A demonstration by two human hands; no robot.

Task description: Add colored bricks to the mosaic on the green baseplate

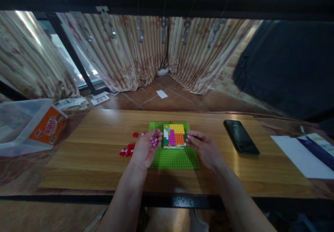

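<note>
A green baseplate (173, 160) lies on the wooden table, bearing a low block of yellow, orange, magenta, white and green building bricks (175, 136). To the left of that block, my left hand (146, 145) is cupped palm up, its fingers curled around several small pink bricks (153, 141). My right hand (203, 146) is at the block's right side, thumb and forefinger pinching one small pink brick (188, 137). Loose red and pink bricks (127, 150) lie on the table left of my left hand, partly hidden by it. One red brick (135, 134) sits apart, farther back.
A black smartphone (241, 137) rests on the table (99, 162) at the right. White papers (300, 155) lie at the far right edge. A clear plastic box (23, 127) with an orange label stands at the left. Curtains (135, 54) hang beyond the table.
</note>
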